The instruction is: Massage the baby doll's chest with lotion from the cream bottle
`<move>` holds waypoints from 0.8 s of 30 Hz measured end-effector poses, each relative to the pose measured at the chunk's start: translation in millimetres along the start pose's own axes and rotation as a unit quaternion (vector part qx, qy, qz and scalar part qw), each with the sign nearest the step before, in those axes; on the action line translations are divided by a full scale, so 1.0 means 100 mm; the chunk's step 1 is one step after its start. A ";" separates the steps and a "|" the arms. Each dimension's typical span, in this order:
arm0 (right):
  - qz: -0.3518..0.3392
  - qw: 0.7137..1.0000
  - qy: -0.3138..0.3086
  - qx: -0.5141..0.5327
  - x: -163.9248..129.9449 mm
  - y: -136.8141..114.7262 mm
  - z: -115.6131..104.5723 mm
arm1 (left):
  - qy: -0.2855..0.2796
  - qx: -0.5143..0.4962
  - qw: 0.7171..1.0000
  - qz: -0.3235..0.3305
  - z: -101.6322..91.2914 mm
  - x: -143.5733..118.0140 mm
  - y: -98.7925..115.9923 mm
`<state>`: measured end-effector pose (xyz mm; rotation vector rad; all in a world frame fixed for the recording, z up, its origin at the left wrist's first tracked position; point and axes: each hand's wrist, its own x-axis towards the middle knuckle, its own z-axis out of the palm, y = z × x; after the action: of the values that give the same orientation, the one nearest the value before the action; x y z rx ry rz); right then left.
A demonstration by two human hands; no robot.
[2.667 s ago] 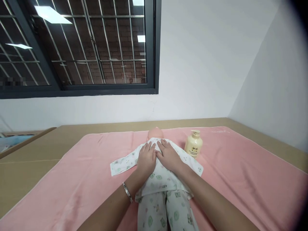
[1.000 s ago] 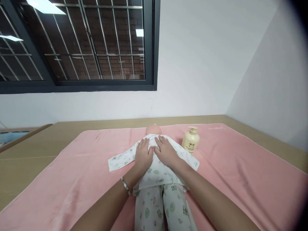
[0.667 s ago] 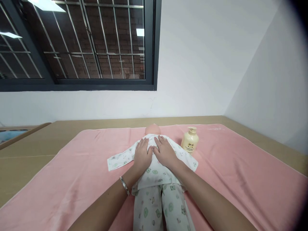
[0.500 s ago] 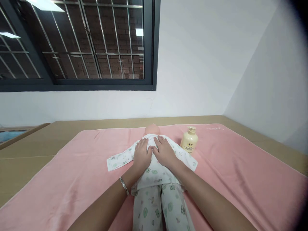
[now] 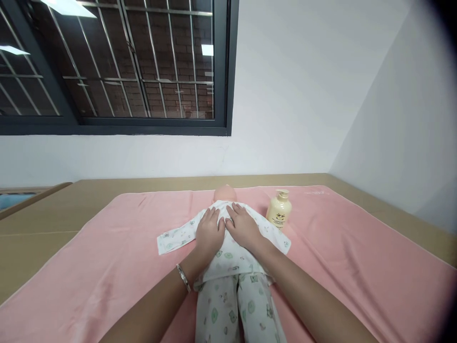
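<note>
A baby doll (image 5: 224, 193) lies on a pink sheet, its head at the far end. It wears a white printed long-sleeved top (image 5: 230, 259) and matching trousers (image 5: 217, 309). My left hand (image 5: 210, 232) rests flat on the left of the doll's upper body, fingers stretched toward its head; a silver bracelet (image 5: 183, 277) circles that wrist. Flat on the right of the upper body lies my right hand (image 5: 243, 226), its thumb close to the left one. Both hands are open and hold nothing. The doll's face cannot be made out.
A cream pump bottle (image 5: 279, 209) stands just right of the doll's right-hand sleeve. The pink sheet (image 5: 107, 252) covers a wooden surface (image 5: 43, 247) against a white wall (image 5: 285, 95). A dark-framed window (image 5: 143, 126) with metal bars is above at left.
Both hands stay on the doll's upper body with almost no movement. The whole view has shifted very slightly.
</note>
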<state>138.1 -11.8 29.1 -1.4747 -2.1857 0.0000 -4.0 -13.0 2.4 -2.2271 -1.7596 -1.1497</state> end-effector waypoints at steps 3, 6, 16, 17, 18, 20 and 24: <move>0.015 0.999 0.023 -0.022 -0.03 -0.07 0.04 | -0.011 -0.018 1.000 -0.011 0.02 0.02 -0.04; 0.017 0.999 0.023 -0.032 -0.04 -0.09 0.05 | -0.013 -0.027 1.000 -0.008 0.04 0.03 -0.06; 0.021 0.997 0.020 -0.069 -0.07 -0.19 -0.01 | -0.017 -0.046 0.999 -0.011 0.06 0.04 -0.07; 0.025 0.997 0.020 -0.074 -0.08 -0.20 -0.02 | -0.013 -0.049 0.999 -0.010 0.06 0.04 -0.07; 0.028 0.996 0.020 -0.077 -0.08 -0.21 -0.02 | -0.011 -0.053 0.998 -0.010 0.06 0.04 -0.07; 0.031 0.996 0.020 -0.078 -0.09 -0.22 -0.03 | -0.008 -0.056 0.998 -0.012 0.06 0.05 -0.07; 0.027 0.997 0.024 -0.069 -0.09 -0.21 -0.02 | -0.014 -0.048 0.999 -0.012 0.07 0.05 -0.08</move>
<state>123.5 -28.5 33.2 -1.5922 -2.1446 -0.1694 -7.2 -2.4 -2.9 -2.2929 -1.7827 -1.2383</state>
